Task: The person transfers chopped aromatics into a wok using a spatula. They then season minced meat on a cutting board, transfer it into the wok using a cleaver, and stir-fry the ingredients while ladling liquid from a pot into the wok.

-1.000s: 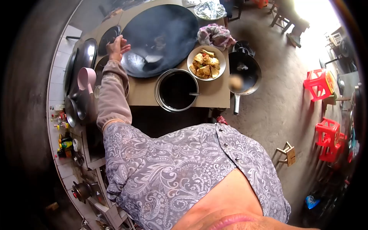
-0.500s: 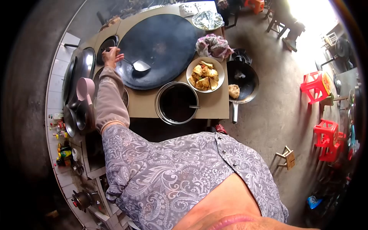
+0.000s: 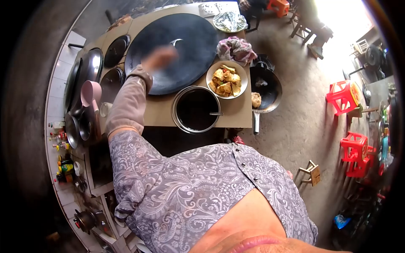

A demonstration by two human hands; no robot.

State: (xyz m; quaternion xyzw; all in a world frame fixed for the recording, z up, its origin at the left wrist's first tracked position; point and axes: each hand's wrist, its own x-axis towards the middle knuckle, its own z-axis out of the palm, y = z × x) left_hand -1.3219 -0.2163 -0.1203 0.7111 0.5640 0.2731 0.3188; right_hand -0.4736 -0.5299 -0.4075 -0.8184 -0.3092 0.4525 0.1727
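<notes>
Food fills the bowl beside the pot; the left hand blurs over the griddle, grip unclear.

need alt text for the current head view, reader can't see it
A blurred left hand reaches over a large, round, dark griddle, with a metal spatula just beyond. Nearby are a bowl of browned food pieces and a pot with dark contents; red stools stand to the right.
</notes>
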